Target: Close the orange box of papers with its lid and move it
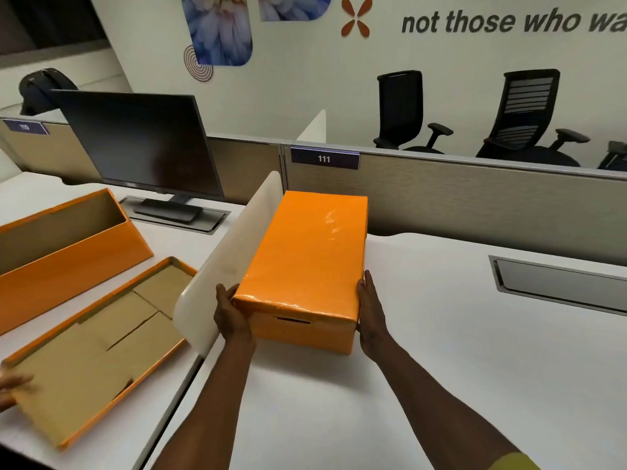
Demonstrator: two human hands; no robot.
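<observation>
The orange box (pixel 305 334) stands on the white desk (pixel 441 334) with its glossy orange lid (pixel 305 252) fitted on top, so the papers inside are hidden. A dark slot shows in the box's near end. My left hand (pixel 232 313) presses against the near left corner of the box and lid. My right hand (pixel 369 310) presses flat on the near right corner. Both hands grip the box from its sides.
A white curved divider (pixel 224 262) stands just left of the box. On the left desk lie a second open orange box (pixel 68 262) and an upturned lid (pixel 95 347) touched by another person's hand (pixel 10 388). A monitor (pixel 142 144) stands behind. A grey cable hatch (pixel 556 283) sits at right.
</observation>
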